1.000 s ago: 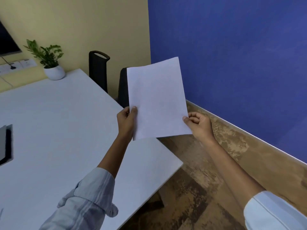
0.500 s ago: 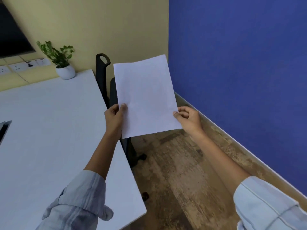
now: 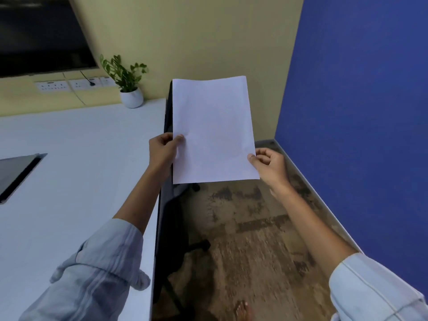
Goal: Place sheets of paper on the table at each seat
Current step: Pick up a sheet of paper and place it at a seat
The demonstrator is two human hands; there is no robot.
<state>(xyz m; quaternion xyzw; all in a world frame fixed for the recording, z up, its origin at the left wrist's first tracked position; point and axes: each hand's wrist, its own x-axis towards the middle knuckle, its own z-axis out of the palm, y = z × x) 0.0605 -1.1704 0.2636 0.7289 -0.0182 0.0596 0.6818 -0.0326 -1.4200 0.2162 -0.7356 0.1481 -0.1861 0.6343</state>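
Note:
I hold white sheets of paper [image 3: 213, 128] upright in front of me, above the floor just right of the table's edge. My left hand [image 3: 163, 151] pinches the left edge, thumb on the front. My right hand [image 3: 269, 163] grips the lower right corner. The white table [image 3: 76, 163] stretches to the left of the paper. Whether it is one sheet or a thin stack cannot be told.
Black office chairs [image 3: 170, 216] stand tucked along the table's right side, partly behind the paper. A potted plant [image 3: 129, 89] sits at the table's far corner. A dark hatch [image 3: 18, 172] lies at the left. A blue wall [image 3: 359, 112] bounds the brown floor [image 3: 254, 228] on the right.
The view has swung left and forward along the table's right side. The paper stays in both hands and now stands squarer, beside the table edge.

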